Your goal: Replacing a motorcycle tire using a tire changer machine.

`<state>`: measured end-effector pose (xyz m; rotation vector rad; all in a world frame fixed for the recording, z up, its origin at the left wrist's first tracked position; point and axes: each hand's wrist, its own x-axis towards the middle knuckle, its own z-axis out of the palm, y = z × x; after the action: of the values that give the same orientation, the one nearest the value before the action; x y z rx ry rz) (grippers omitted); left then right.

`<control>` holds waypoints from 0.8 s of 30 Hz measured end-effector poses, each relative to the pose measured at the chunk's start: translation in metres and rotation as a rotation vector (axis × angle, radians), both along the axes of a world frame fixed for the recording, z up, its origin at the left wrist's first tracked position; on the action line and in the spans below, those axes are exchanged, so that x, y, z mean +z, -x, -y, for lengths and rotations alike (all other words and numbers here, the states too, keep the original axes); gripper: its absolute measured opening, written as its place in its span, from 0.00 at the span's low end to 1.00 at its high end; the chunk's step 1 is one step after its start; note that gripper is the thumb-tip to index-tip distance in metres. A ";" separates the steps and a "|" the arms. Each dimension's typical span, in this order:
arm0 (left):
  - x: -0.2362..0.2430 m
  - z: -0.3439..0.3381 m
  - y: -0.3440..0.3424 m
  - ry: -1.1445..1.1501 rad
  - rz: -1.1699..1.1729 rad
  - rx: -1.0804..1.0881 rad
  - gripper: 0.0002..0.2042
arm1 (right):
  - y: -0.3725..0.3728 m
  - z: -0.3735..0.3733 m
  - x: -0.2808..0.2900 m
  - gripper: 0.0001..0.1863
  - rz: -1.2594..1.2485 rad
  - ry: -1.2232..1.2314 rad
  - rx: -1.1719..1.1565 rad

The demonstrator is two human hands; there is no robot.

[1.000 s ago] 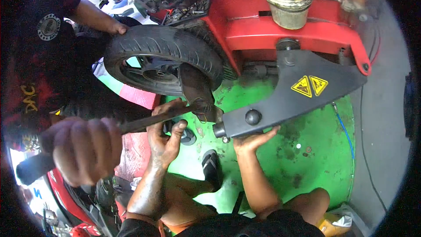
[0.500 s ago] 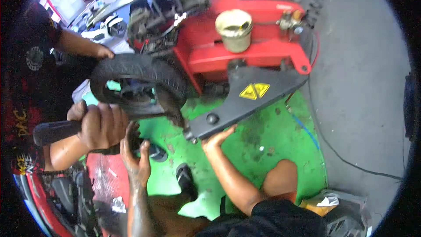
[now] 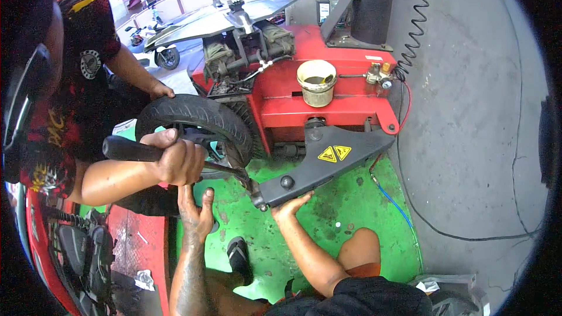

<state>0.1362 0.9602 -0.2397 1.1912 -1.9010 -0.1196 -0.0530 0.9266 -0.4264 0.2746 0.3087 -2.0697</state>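
Right hand (image 3: 288,206) under arm (image 3: 328,167) at its 1 o'clock, probably bracing it; can't tell finger grip. Left hand (image 3: 197,220) has thumb and fingers apart, tyre (image 3: 199,108) at 12. Co-worker's hand (image 3: 180,161) grips lever (image 3: 133,150), I'd guess for leverage.

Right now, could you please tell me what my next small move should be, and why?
I would probably lower your left hand slightly: it appears just below the co-worker's fist on the black-handled lever, fingertips hidden, so a slip might pinch it. Your right hand is against the underside of the grey bead-breaker arm.
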 end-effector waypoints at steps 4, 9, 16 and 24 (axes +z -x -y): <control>0.000 0.005 0.001 0.029 -0.161 -0.052 0.31 | 0.010 -0.002 -0.005 0.47 -0.007 -0.013 -0.014; 0.000 0.000 -0.002 0.078 -0.153 -0.110 0.35 | 0.006 -0.011 -0.004 0.51 0.016 -0.021 0.058; 0.001 0.007 0.004 0.177 -0.127 -0.129 0.33 | 0.009 -0.008 -0.001 0.53 0.015 0.023 0.045; -0.005 0.010 0.013 0.081 0.037 -0.101 0.27 | 0.013 -0.003 -0.030 0.52 0.142 0.045 0.076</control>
<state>0.1233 0.9502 -0.2448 1.0501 -1.9796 -0.0752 -0.0655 0.9300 -0.4567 0.3750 0.1832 -1.9686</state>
